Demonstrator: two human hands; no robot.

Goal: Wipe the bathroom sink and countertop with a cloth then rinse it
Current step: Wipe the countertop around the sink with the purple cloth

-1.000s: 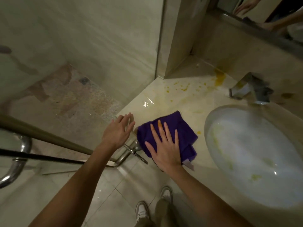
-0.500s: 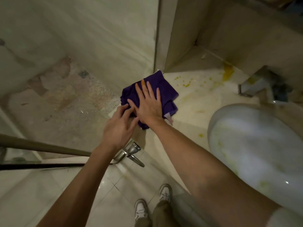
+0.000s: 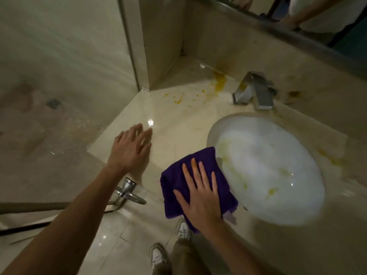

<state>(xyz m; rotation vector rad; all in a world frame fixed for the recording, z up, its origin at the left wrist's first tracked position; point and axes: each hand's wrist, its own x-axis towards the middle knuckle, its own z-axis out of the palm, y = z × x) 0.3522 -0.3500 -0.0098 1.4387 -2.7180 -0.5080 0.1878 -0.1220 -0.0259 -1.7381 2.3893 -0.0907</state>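
The right hand (image 3: 200,195) presses flat, fingers spread, on the purple cloth (image 3: 178,181) at the counter's (image 3: 168,116) near edge, just left of the sink (image 3: 268,165). The left hand (image 3: 130,148) rests wide and empty on the counter. Yellow stains (image 3: 219,81) sit far back; short strokes could miss them, and the overhanging cloth could slip off.

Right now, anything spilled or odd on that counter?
Yes: yellow-orange splatter stains the countertop left of the faucet, and yellowish smears streak the sink basin, all unwiped by the purple cloth.
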